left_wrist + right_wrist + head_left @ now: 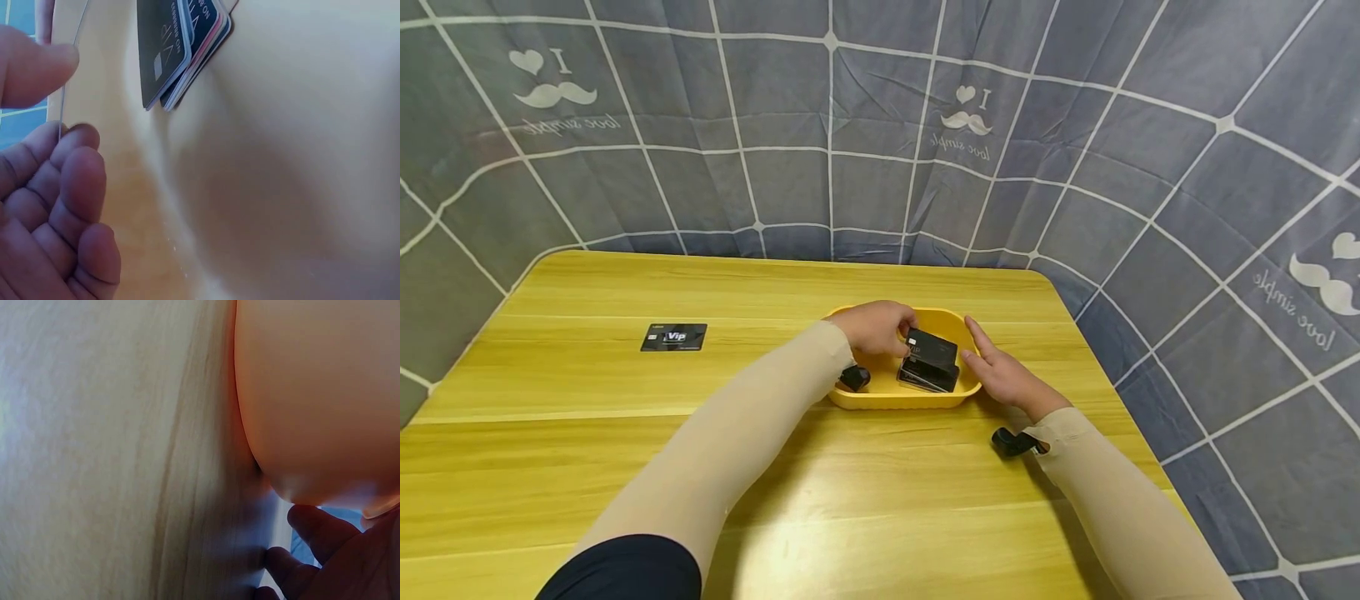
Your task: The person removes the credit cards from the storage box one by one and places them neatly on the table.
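A yellow tray stands on the wooden table with a stack of black VIP cards leaning inside. One VIP card sits tilted, its top edge higher than the stack. My left hand reaches over the left part of the tray, fingertips near that card. The left wrist view shows the fingers bent loosely and the thumb apart from them, with space between this hand and the cards. Extended fingers of my right hand rest against the tray's right end; the right wrist view shows them beside its wall.
A single black VIP card lies flat on the table to the left of the tray. A grey-blue checked cloth hangs behind the table and along its right side.
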`<state>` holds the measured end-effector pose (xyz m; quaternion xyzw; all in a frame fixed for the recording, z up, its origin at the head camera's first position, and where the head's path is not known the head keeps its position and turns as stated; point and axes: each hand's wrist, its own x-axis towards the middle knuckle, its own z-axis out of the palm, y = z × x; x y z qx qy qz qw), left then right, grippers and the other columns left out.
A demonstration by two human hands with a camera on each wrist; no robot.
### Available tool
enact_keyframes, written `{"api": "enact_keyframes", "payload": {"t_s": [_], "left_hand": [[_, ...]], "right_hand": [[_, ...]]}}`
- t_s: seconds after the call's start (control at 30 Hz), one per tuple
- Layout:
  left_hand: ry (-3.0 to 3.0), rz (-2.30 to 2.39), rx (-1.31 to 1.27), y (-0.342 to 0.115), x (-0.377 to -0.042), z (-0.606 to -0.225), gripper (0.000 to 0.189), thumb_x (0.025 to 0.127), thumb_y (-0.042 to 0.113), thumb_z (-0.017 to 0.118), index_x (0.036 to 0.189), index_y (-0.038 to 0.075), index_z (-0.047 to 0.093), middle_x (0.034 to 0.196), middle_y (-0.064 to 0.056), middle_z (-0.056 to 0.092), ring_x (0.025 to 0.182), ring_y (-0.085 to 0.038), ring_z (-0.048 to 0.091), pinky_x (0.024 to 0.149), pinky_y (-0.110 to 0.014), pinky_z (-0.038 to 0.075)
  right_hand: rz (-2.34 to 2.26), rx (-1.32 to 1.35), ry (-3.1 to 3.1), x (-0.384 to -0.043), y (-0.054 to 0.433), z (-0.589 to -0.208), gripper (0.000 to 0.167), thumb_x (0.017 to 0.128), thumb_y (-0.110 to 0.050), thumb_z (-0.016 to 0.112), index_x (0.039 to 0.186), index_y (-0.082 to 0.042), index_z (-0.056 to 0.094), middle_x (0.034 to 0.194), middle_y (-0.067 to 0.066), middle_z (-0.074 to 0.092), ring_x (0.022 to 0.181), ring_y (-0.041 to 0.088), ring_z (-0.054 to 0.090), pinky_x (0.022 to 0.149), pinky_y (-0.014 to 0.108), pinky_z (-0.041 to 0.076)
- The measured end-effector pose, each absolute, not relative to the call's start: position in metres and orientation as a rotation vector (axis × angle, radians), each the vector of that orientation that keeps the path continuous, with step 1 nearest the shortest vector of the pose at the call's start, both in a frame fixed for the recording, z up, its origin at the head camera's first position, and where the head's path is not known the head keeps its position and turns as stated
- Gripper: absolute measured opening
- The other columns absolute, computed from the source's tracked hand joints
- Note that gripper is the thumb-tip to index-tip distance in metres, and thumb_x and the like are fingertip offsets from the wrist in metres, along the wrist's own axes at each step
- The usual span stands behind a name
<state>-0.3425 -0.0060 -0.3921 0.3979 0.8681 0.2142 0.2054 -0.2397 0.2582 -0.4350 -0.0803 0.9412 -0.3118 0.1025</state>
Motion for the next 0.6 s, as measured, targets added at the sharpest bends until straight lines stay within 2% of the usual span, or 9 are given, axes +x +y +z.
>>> {"api": "enact_keyframes", "payload": {"t_s": [0.13, 0.27, 0.4, 0.6], "left_hand": [[2.406, 0.671, 1.101, -0.009, -0.344, -0.390, 0.051, 0.096, 0.021, 0.074, 0.142, 0.006, 0.058, 0.108, -0.003, 0.065, 0.087, -0.017, 0.057, 0.075, -0.029, 0.046], [2.392, 0.726, 1.100, -0.013, -0.343, -0.387, 0.052, 0.095, 0.018, 0.074, 0.142, 0.005, 0.058, 0.099, -0.003, 0.064, 0.079, -0.016, 0.054, 0.070, -0.028, 0.044], [2.400, 0.761, 1.096, -0.016, -0.343, -0.384, 0.051, 0.094, 0.016, 0.075, 0.141, 0.005, 0.058, 0.096, -0.003, 0.063, 0.079, -0.016, 0.054, 0.071, -0.028, 0.044], [2.437, 0.769, 1.121, -0.025, -0.346, -0.378, 0.051, 0.094, 0.017, 0.074, 0.142, 0.006, 0.058, 0.100, -0.002, 0.065, 0.089, -0.017, 0.058, 0.079, -0.029, 0.046]], "right_hand": [[-0.916, -0.251, 2.785, -0.241, 0.259, -0.435, 0.069, 0.116, -0.038, 0.031, 0.171, -0.014, -0.003, 0.175, 0.023, 0.013, 0.152, 0.054, 0.032, 0.125, 0.065, 0.022], [-0.913, -0.252, 2.789, -0.241, 0.258, -0.435, 0.069, 0.116, -0.037, 0.032, 0.171, -0.014, -0.002, 0.175, 0.022, 0.011, 0.152, 0.054, 0.032, 0.125, 0.065, 0.022], [-0.915, -0.247, 2.785, -0.241, 0.258, -0.435, 0.069, 0.116, -0.036, 0.033, 0.171, -0.014, -0.002, 0.176, 0.021, 0.010, 0.152, 0.054, 0.031, 0.126, 0.066, 0.021], [-0.908, -0.250, 2.787, -0.241, 0.259, -0.436, 0.068, 0.116, -0.035, 0.032, 0.171, -0.014, -0.002, 0.176, 0.022, 0.010, 0.153, 0.054, 0.031, 0.125, 0.066, 0.022]]}}
